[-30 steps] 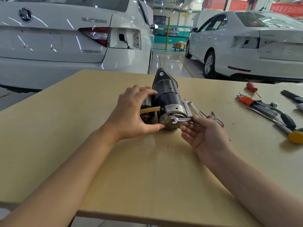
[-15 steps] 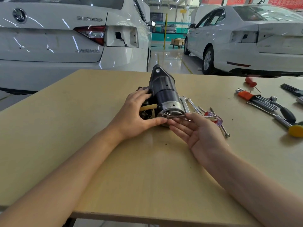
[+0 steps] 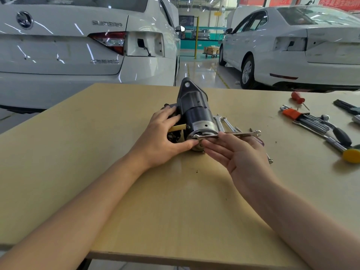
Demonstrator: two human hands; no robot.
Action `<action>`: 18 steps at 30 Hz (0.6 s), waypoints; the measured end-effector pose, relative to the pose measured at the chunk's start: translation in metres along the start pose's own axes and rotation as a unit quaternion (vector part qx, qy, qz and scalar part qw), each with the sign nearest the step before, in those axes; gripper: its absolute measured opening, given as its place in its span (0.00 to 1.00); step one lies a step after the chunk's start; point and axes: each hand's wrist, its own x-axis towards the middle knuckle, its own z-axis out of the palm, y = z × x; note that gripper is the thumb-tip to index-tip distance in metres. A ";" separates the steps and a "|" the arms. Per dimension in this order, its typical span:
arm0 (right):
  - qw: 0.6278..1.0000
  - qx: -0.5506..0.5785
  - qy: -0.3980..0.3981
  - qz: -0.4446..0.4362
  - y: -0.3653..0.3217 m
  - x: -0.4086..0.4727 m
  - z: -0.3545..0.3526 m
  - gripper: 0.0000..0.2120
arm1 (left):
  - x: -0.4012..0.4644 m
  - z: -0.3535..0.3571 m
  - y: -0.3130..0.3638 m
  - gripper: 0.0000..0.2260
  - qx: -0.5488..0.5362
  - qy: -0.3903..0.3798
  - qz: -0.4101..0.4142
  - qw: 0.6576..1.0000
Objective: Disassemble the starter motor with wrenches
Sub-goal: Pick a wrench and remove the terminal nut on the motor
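The black starter motor (image 3: 196, 112) lies on the tan table (image 3: 97, 152), its silver end cap facing me. My left hand (image 3: 162, 137) grips its left side around the solenoid, with the thumb pressed against the end cap. A slim silver wrench (image 3: 239, 134) sits level, its left end on a fastener at the cap and its handle pointing right. My right hand (image 3: 241, 154) is palm up with straight fingers. Its upper edge lies against the wrench handle and its fingertips touch the cap.
Two more wrenches (image 3: 224, 121) lie just right of the motor, and a screwdriver is partly hidden under my right hand. Further right are an orange hex key set (image 3: 292, 113), a red screwdriver (image 3: 297, 96) and a yellow-tipped tool (image 3: 351, 155). White cars stand beyond the table.
The wrench handle has swung up from pointing toward me to lying level and pointing right. My right hand followed it with the fingers staying straight. My left hand kept hold of the motor.
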 end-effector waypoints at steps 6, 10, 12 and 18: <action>0.995 -0.080 -0.038 -0.051 -0.006 0.005 0.002 0.04 | 0.001 -0.001 -0.001 0.35 -0.003 -0.002 0.002 1.000; 0.936 -0.279 -0.122 -0.179 -0.019 0.013 0.010 0.07 | 0.002 -0.003 -0.002 0.37 -0.005 -0.010 -0.002 1.000; 0.872 -0.391 -0.160 -0.247 -0.027 0.016 0.016 0.09 | 0.003 -0.003 -0.003 0.37 -0.011 -0.006 0.000 1.000; 0.613 -0.645 -0.289 -0.353 -0.034 0.011 0.053 0.03 | 0.001 -0.008 -0.011 0.32 -0.014 -0.031 0.008 0.999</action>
